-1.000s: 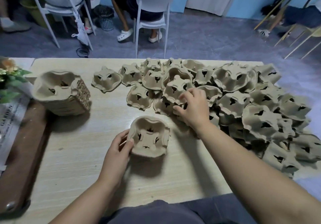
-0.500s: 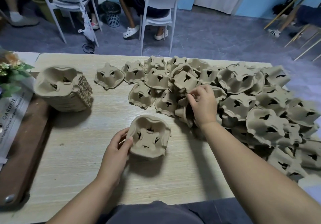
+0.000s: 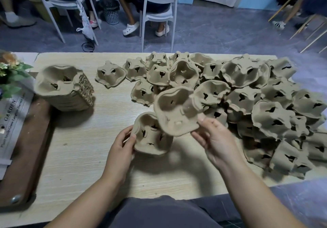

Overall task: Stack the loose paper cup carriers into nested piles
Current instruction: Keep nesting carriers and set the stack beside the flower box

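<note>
– Nearest the front edge of the table [image 3: 79, 165], what are the hands doing?
– Well, the left hand [image 3: 122, 149] grips the left rim of a short nested stack [image 3: 152, 139] that sits hollows-up on the wood, with the thumb over the lip and the fingers curled round the side. Meanwhile the right hand [image 3: 215, 139] pinches a single carrier [image 3: 177, 111] by its near right corner. That one is lifted and tilted, hollow side toward the camera, overlapping the stack's far right edge.
– Touching it?
– Cannot tell.
– And beyond?
– Right and far middle, a loose heap of carriers [image 3: 256, 95], most of them bottom-up, spreads to the table's right edge. At far left stands a tall nested pile [image 3: 63, 89], well apart from the heap, beside a leafy plant [image 3: 10, 72] and a printed sheet [image 3: 10, 118]. Past the table, white chairs [image 3: 159, 6] and a mesh bin [image 3: 110, 10] stand on the grey floor [image 3: 212, 33].
</note>
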